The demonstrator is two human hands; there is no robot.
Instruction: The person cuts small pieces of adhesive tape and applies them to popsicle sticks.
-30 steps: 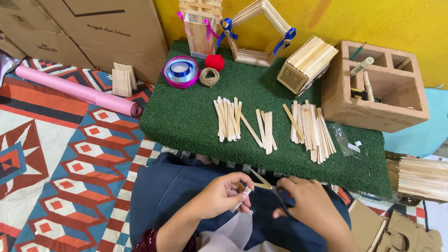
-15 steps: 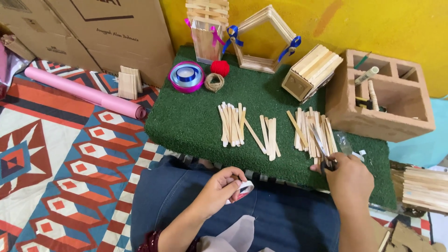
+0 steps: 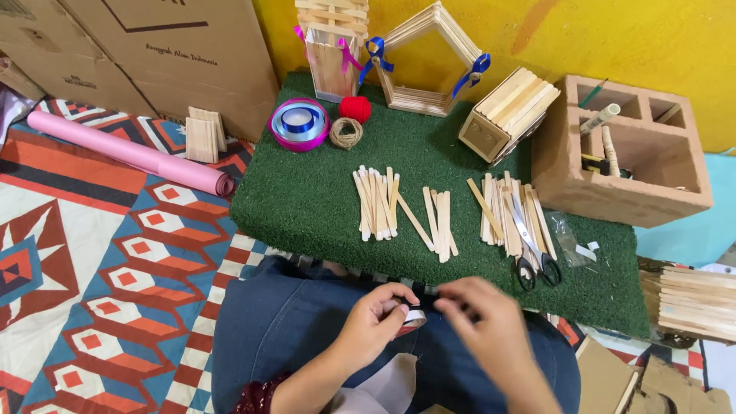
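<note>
**Tape roll in hand over the lap, sticks waiting on the green mat**

A patterned rug covers the floor, and on it sits a green turf mat carrying a brick-like organiser block, a pentagon frame of sticks, loose piles of craft sticks and black-handled scissors. Over the denim lap, the left hand is closed around a small tape roll. The right hand hovers just beside it, fingers loosely curled and blurred, holding nothing I can make out. My worry: the tape's free end could cling to itself or to a finger, since both hands crowd the small roll.
</note>
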